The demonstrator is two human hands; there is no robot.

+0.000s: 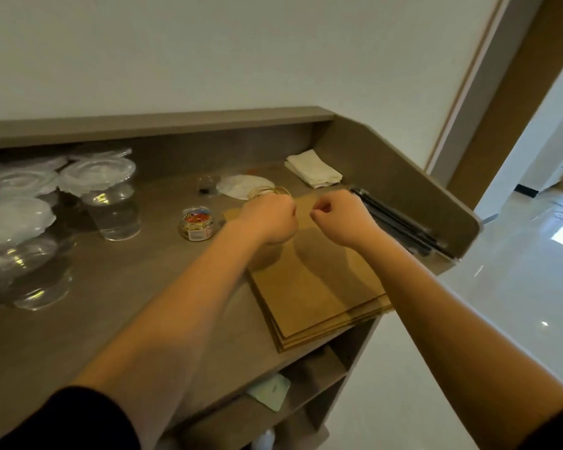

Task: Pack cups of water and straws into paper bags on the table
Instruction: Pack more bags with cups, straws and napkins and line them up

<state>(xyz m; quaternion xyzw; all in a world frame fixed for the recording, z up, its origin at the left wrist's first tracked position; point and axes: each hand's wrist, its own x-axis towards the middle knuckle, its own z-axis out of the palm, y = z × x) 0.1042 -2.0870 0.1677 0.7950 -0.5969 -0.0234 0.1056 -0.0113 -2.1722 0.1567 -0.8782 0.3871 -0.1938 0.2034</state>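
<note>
1. Paper bags [319,287] lie flat in a stack at the near right part of the table [117,287].
2. Your left hand [268,219] and right hand [342,222] are over the far end of the bags, fingers curled tight; each seems to pinch the top bag's handle.
3. Black straws [400,222] lie just right of the bags.
4. A small jar [197,224] stands just left of the bags.
5. Cups of water [111,196] with lids stand well left of the bags.
6. Folded napkins [312,168] lie beyond the bags.

Plain off-white wall [208,50] across the upper frame. Grey-brown surface [88,287] with raised back ledge and angled side panel at centre. Glossy white tiled floor [501,303] at lower right, reflecting light. Brown wooden door frame [514,102] at upper right.
</note>
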